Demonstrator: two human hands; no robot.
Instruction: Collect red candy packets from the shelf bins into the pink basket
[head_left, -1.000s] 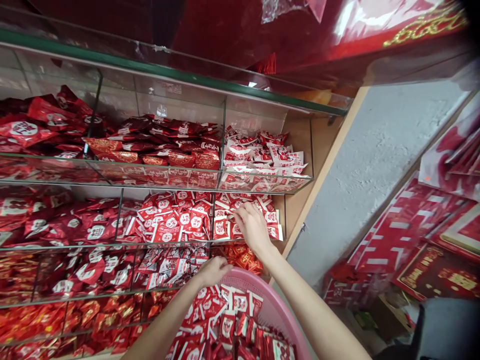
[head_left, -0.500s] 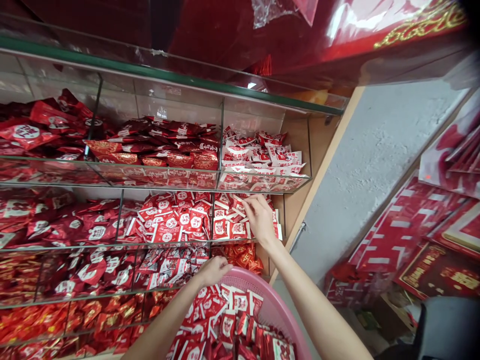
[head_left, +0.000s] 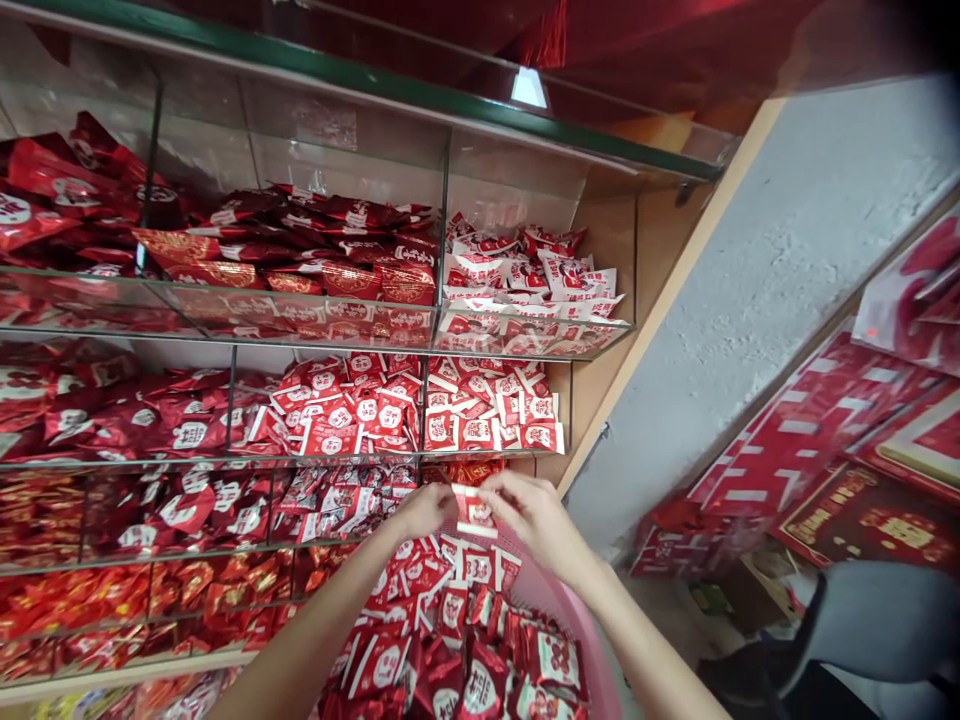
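Note:
My right hand [head_left: 534,520] pinches a small red-and-white packet [head_left: 474,515] above the far rim of a pink basket [head_left: 581,640]. My left hand [head_left: 426,508] is closed at the basket's far rim, its fingertips touching the same packet from the left. The basket is heaped with red-and-white packets [head_left: 457,640]. Just above the hands, a glass shelf compartment [head_left: 487,420] holds more packets of the same kind.
Glass shelves [head_left: 300,330] divided into compartments fill the left, stocked with red sweets and packets. A wooden side panel [head_left: 607,400] and a grey wall [head_left: 765,280] stand to the right. Red printed sheets [head_left: 810,450] lean against the wall at lower right.
My right hand has come down from the shelf compartment to the basket's far rim and now pinches a packet. The camera has tilted downward.

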